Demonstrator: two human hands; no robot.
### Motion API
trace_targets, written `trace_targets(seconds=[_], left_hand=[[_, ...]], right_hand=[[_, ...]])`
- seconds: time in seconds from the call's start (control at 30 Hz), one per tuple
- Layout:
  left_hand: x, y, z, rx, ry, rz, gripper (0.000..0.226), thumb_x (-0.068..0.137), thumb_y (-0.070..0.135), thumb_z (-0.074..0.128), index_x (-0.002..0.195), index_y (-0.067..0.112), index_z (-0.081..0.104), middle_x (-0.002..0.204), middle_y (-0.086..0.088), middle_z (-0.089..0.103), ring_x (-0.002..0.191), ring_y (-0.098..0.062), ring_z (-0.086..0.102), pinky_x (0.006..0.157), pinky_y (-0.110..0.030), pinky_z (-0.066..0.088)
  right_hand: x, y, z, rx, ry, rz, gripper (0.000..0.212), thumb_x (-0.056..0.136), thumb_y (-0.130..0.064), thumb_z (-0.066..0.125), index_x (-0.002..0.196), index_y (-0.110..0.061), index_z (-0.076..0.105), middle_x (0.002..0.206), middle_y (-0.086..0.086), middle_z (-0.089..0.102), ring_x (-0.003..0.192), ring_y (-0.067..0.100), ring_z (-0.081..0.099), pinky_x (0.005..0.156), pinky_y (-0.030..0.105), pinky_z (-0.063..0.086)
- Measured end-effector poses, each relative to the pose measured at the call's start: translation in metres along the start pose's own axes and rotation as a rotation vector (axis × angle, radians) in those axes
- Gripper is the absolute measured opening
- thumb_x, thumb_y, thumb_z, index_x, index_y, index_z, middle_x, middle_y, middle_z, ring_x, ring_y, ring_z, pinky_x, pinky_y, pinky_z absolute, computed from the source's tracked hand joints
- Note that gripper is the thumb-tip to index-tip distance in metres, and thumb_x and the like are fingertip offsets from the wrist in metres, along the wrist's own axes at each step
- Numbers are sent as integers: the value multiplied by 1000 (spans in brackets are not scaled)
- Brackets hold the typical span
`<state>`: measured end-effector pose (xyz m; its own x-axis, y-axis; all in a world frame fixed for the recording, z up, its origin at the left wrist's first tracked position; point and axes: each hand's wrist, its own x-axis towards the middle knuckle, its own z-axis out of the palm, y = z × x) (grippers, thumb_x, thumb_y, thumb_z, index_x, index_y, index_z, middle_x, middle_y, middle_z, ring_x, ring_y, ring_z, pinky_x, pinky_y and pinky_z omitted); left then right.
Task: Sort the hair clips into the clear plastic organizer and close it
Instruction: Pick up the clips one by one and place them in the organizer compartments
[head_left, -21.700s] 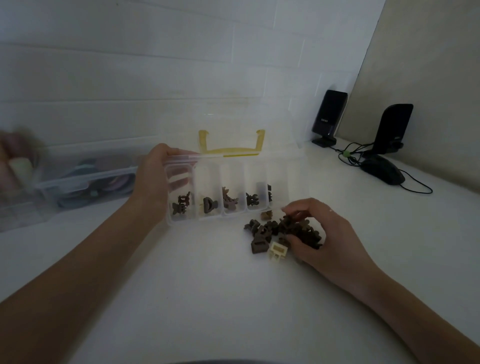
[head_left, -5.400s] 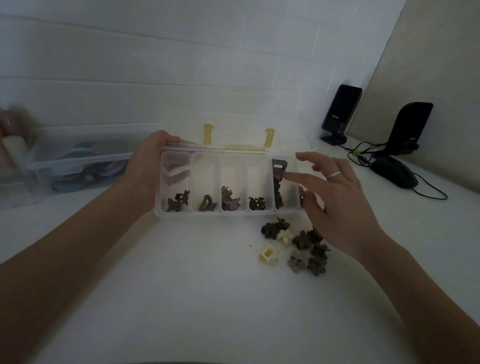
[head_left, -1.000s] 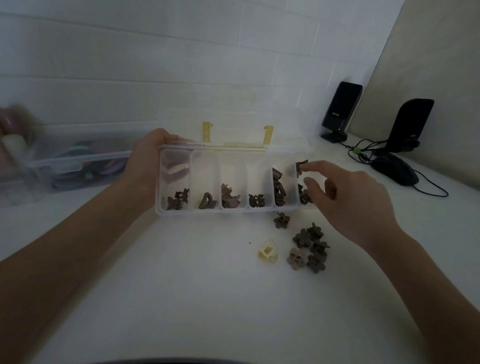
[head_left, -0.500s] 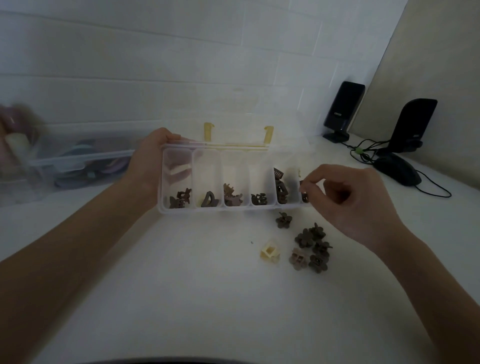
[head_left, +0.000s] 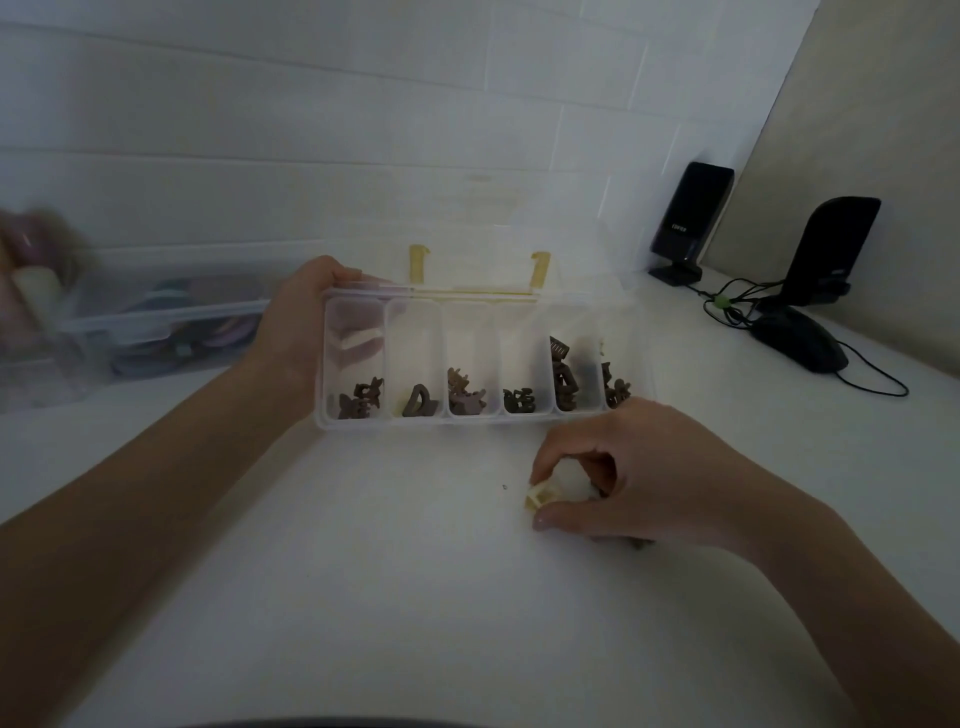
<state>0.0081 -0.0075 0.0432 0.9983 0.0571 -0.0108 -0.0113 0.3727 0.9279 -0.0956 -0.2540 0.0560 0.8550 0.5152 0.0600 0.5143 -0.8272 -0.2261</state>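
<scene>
Right hand (head_left: 639, 478): lowered onto the white tabletop (head_left: 395, 597), thumb and forefinger pinched on a cream hair clip (head_left: 540, 500); remaining loose clips mostly hidden under the palm.

Left hand (head_left: 296, 332): wrapped round the left end of the clear plastic organizer (head_left: 483, 418), tipping it toward the wearer; lid (head_left: 519, 244) hinged open behind.

Contents: brown clips (head_left: 467, 397) lie at the near end of all six compartments.

Handling, judged: clips light, rigid, small, likely to skid on the smooth surface; best taken across the body with fingertips. Organizer thin-walled, light, best held by an end wall.

Beyond: storage bin (head_left: 156, 332) left, two speakers (head_left: 691, 223) right.
</scene>
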Motion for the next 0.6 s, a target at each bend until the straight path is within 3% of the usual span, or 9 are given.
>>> trace_targets(seconds=[0.1, 0.23, 0.37, 0.47, 0.6], left_hand=[[-1, 0, 0, 15, -8, 10, 20, 84, 22, 41, 79, 14, 60, 79, -1, 65, 71, -11, 61, 51, -17, 47], [0, -1, 0, 12, -8, 32, 20, 83, 19, 40, 81, 12, 58, 81, -3, 64, 74, -14, 59, 51, -17, 47], [1, -1, 0, 21, -11, 37, 20, 81, 18, 40, 81, 11, 59, 81, -5, 63, 76, -15, 58, 53, -18, 48], [0, -2, 0, 20, -47, 47, 24, 81, 17, 38, 79, 9, 60, 79, -5, 66, 77, -16, 59, 54, -18, 48], [0, -1, -2, 22, -106, 68, 28, 82, 17, 34, 80, 6, 60, 70, 0, 69, 77, -15, 57, 59, -20, 49]], right_hand=[[1, 2, 1, 56, 109, -64, 31, 69, -58, 66, 93, -38, 65, 58, -16, 52, 59, 3, 52, 53, 14, 36], [3, -2, 3, 152, 319, -151, 26, 75, -41, 68, 100, -35, 66, 89, -27, 55, 73, -5, 53, 57, 7, 37], [5, 0, 6, 140, 504, -83, 29, 80, -36, 60, 108, -37, 63, 91, -32, 54, 72, -5, 55, 56, 6, 37], [7, 8, 5, 136, 656, 42, 28, 80, -29, 63, 106, -37, 56, 94, -19, 60, 71, 3, 57, 55, 21, 46], [8, 16, 4, 212, 738, 147, 29, 78, -21, 69, 94, -34, 48, 91, -17, 58, 75, 8, 57, 57, 40, 51]])
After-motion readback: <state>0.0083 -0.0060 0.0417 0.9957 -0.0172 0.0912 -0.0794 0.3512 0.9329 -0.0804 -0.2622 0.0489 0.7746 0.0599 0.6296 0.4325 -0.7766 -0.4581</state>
